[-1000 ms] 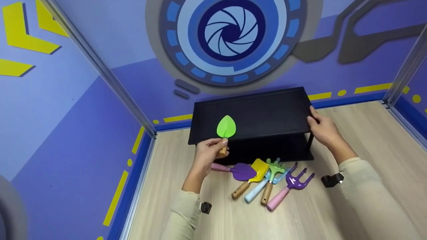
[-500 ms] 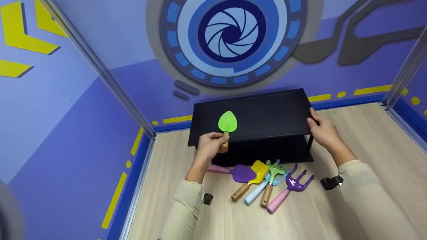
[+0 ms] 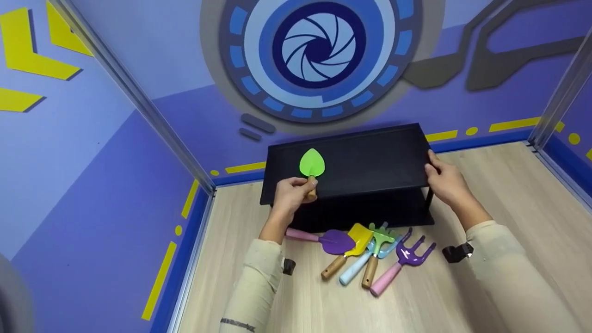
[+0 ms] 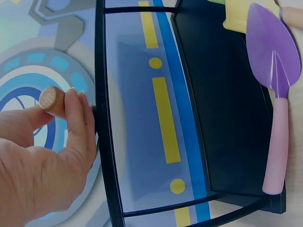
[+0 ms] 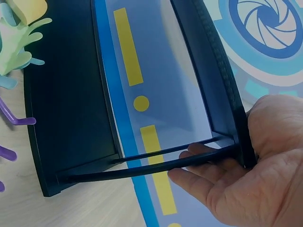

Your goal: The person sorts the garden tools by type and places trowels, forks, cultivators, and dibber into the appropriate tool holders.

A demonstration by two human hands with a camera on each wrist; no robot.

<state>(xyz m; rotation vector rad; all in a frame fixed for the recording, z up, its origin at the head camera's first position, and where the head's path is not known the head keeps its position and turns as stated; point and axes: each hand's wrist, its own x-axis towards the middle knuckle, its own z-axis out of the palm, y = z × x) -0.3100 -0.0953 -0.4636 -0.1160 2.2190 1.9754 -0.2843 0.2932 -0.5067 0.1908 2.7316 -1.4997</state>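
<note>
My left hand (image 3: pixel 289 196) pinches the short wooden handle of a green trowel (image 3: pixel 312 162), its leaf-shaped blade pointing away over the top of a black two-tier rack (image 3: pixel 365 157). In the left wrist view only the round butt of the wooden handle (image 4: pixel 53 101) shows between thumb and fingers; the blade is hidden there. My right hand (image 3: pixel 447 180) grips the rack's right end, thumb at the upper board's edge. The right wrist view shows its fingers (image 5: pixel 191 182) around the side rail. Before the rack lies a purple trowel (image 3: pixel 336 242) with a pink handle.
To the right of the purple trowel lie a yellow spade (image 3: pixel 360 238), a green rake (image 3: pixel 381 237) overlapping a light-blue tool (image 3: pixel 355 269), and a purple fork (image 3: pixel 409 254). Behind the rack rises a printed blue wall (image 3: pixel 231 134); another wall (image 3: pixel 115 199) stands at the left.
My left hand has carried the green trowel a little farther back, from the rack's front edge onto the area over its upper board. My right hand has stayed at the rack's right end.
</note>
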